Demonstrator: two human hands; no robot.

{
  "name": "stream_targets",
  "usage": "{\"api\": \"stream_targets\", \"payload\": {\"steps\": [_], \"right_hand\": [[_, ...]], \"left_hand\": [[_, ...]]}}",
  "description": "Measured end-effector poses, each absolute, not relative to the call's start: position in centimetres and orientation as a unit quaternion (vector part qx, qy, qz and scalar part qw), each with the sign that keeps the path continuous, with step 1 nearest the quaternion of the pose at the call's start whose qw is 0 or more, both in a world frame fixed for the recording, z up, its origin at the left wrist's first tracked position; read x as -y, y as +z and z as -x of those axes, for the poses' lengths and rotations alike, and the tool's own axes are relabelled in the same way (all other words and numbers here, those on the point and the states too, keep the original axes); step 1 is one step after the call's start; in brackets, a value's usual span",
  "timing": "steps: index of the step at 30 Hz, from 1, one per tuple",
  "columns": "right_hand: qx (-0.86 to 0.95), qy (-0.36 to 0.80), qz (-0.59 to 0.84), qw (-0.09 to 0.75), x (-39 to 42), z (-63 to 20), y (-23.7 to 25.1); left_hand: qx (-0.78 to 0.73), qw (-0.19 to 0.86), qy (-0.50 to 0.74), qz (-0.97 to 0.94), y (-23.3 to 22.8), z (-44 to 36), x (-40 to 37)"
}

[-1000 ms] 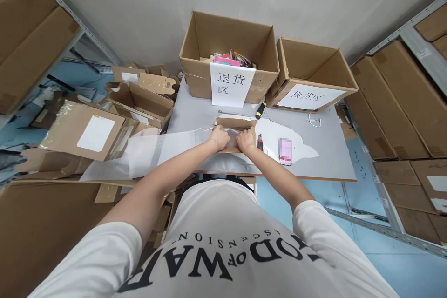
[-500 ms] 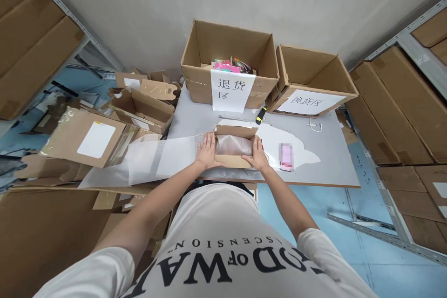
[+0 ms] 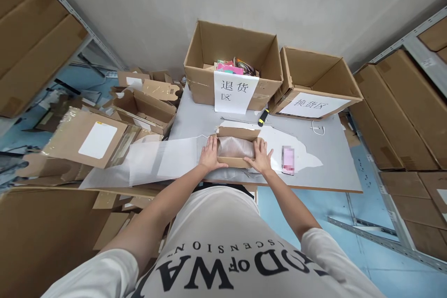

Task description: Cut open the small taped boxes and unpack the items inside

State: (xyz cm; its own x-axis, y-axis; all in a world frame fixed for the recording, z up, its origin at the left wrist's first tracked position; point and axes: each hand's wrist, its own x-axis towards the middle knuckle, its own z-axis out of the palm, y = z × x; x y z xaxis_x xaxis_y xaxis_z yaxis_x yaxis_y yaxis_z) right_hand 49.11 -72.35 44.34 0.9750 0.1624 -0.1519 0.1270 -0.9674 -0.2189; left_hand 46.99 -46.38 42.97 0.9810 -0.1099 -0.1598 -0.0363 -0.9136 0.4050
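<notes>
Hands flank small open box (image 3: 237,148) at frame centre: left hand (image 3: 210,154) and right hand (image 3: 261,157) flat against sides (fingers spread, unclenched).

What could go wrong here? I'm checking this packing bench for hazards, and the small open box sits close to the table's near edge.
The small open box, with the left hand and right hand flat against its sides, sits near the table edge; a push could tip it off. The pink item by the right hand could get knocked. The loose white sheet overhangs the table and may slide.
</notes>
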Motion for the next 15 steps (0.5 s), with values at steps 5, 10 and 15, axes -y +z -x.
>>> {"api": "stream_targets", "payload": {"steps": [5,10,15], "right_hand": [[0.13,0.067,0.987,0.067,69.6,-50.8,48.3],[0.087,0.246,0.962,0.074,65.5,-53.5,46.9],[0.001,0.309,0.95,0.033,64.4,-55.3,42.9]], "left_hand": [[0.028,0.161,-0.115,-0.98,43.7,-47.0,46.6],[0.028,0.145,-0.123,-0.981,44.0,-46.9,46.6],[0.023,0.135,-0.129,-0.982,44.2,-46.8,46.7]]}}
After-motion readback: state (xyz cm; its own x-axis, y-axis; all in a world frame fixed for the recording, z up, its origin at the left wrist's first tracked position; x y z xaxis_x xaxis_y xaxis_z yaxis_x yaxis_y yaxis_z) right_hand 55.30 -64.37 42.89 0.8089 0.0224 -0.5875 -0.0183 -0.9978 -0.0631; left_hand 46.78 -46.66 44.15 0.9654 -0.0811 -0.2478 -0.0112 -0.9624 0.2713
